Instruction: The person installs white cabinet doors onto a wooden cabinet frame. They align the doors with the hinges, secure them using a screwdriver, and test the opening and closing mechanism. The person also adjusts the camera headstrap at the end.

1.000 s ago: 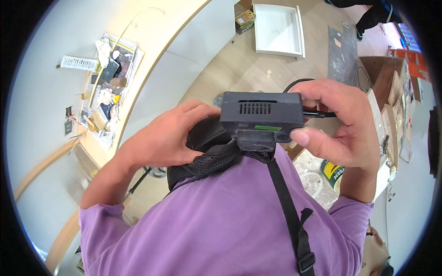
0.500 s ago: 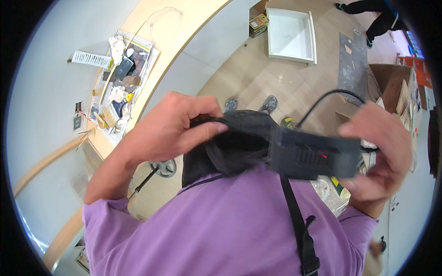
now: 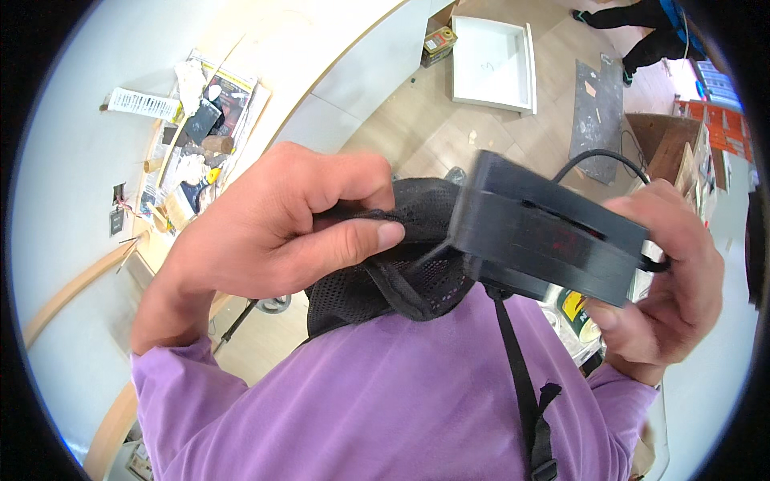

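Thumb and bent fingers of my left hand pinch the rim of a black mesh pouch, which hangs against my chest. At the pouch's right side, my right hand grips the end of a black rectangular box with slots and a faint red glow inside. The box is tilted, its far end over the pouch's edge. From the end in my hand runs a black cable, curving away behind it. Below the box a black strap with a buckle lies over my purple shirt.
On the left, a wooden counter carries newspaper with brushes, rags and scraps. A white drawer and a tin rest on the floor ahead. A person in dark trousers stands far right, near an orange ladder.
My right hand has tilted the box, lifting its left end and turning a different face up. The left hand still pinches the pouch, whose mesh mouth now shows wider.
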Tool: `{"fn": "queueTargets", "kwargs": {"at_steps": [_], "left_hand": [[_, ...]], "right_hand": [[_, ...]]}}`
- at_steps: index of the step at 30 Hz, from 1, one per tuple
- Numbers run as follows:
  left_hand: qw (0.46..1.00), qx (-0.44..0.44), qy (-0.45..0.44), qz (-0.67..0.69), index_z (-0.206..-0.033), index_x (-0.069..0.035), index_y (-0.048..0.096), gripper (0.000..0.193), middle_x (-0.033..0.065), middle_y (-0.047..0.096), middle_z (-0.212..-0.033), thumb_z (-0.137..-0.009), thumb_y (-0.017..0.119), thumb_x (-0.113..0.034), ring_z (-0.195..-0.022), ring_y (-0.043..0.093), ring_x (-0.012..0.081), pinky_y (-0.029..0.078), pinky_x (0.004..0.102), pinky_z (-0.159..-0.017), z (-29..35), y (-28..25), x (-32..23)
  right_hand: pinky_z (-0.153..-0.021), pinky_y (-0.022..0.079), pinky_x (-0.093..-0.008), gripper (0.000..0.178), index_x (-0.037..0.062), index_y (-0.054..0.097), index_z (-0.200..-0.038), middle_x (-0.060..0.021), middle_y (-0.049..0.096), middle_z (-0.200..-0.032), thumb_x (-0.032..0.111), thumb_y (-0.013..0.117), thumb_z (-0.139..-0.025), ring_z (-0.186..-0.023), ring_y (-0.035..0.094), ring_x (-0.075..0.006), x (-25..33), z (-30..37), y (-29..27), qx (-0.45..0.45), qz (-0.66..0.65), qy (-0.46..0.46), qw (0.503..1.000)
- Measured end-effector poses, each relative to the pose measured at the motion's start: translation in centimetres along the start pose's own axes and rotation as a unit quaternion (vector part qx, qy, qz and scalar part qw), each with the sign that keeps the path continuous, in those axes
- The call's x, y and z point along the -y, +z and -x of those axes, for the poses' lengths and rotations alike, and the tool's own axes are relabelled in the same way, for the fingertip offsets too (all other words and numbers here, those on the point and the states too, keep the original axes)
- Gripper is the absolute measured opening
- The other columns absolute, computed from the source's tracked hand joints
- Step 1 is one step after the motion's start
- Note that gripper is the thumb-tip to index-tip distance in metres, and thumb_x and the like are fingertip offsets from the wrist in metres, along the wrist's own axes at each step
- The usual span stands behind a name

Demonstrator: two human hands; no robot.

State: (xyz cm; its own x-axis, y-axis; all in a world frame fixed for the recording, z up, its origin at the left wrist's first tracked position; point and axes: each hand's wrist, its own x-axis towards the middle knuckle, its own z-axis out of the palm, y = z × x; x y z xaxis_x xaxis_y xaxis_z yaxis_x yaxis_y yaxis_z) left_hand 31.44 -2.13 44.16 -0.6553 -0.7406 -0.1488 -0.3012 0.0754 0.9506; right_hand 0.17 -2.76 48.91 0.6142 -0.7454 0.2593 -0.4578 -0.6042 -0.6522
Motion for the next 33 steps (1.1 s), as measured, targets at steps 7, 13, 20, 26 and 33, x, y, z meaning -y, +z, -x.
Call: {"fn": "queueTargets", "kwargs": {"at_steps": [7, 13, 20, 26, 33], "left_hand": [[0.995, -0.015, -0.064, -0.073, -0.082, -0.001, 0.056, 0.022, 0.0062, 0.052, -0.061, -0.092, 0.063, -0.019, -0.053, 0.049, 0.0146, 0.039, 0.0293, -0.05, 0.6, -0.6, -0.1], [0.981, -0.071, -0.124, -0.128, -0.079, 0.0, 0.056, 0.019, 0.006, 0.05, -0.059, -0.091, 0.062, -0.013, -0.052, 0.044, 0.0129, 0.035, 0.0285, -0.049, 0.2, -0.8, 0.4], [0.969, -0.125, -0.154, -0.145, -0.076, 0.001, 0.057, 0.026, 0.0045, 0.048, -0.055, -0.094, 0.061, -0.016, -0.052, 0.04, 0.0089, 0.035, 0.0284, -0.049, -0.1, -0.6, 1.1], [0.967, -0.14, -0.138, -0.161, -0.072, 0.001, 0.056, 0.031, 0.0039, 0.046, -0.055, -0.094, 0.062, -0.019, -0.053, 0.038, 0.0081, 0.034, 0.0289, -0.047, -0.2, -0.2, 1.3], [0.976, -0.126, -0.102, -0.148, -0.072, 0.001, 0.056, 0.033, 0.0109, 0.044, -0.055, -0.093, 0.063, -0.023, -0.049, 0.038, 0.0177, 0.034, 0.0339, -0.047, -0.2, -0.2, 1.1]], "right_hand": [[-0.052, 0.044, -0.0277, 0.038, 0.0024, 0.066, -0.095, -0.0062, 0.065, -0.075, 0.018, 0.078, -0.063, -0.061, 0.059, -0.0193, -0.2, -3.1, 3.1, 0.08, -0.025, -0.019, 0.996], [-0.051, 0.044, -0.03, 0.042, 0.0013, 0.065, -0.095, -0.0062, 0.062, -0.072, 0.018, 0.08, -0.059, -0.06, 0.057, -0.0214, 0.9, -4.4, 3.1, 0.125, 0.008, -0.077, 0.989], [-0.049, 0.044, -0.0317, 0.049, -0.0018, 0.064, -0.094, -0.0081, 0.06, -0.071, 0.022, 0.079, -0.054, -0.061, 0.058, -0.0244, 2.4, -3.6, 3.3, 0.08, 0.113, -0.146, 0.98], [-0.048, 0.043, -0.0316, 0.047, -0.002, 0.064, -0.095, -0.0084, 0.06, -0.07, 0.023, 0.08, -0.059, -0.061, 0.058, -0.0239, 1.6, -3.0, 5.0, -0.01, 0.139, -0.229, 0.964], [-0.049, 0.043, -0.0311, 0.045, -0.0003, 0.062, -0.099, -0.0067, 0.057, -0.07, 0.018, 0.08, -0.062, -0.057, 0.056, -0.0215, 1.9, -3.3, 5.8, 0.097, 0.0, -0.144, 0.985]]}}
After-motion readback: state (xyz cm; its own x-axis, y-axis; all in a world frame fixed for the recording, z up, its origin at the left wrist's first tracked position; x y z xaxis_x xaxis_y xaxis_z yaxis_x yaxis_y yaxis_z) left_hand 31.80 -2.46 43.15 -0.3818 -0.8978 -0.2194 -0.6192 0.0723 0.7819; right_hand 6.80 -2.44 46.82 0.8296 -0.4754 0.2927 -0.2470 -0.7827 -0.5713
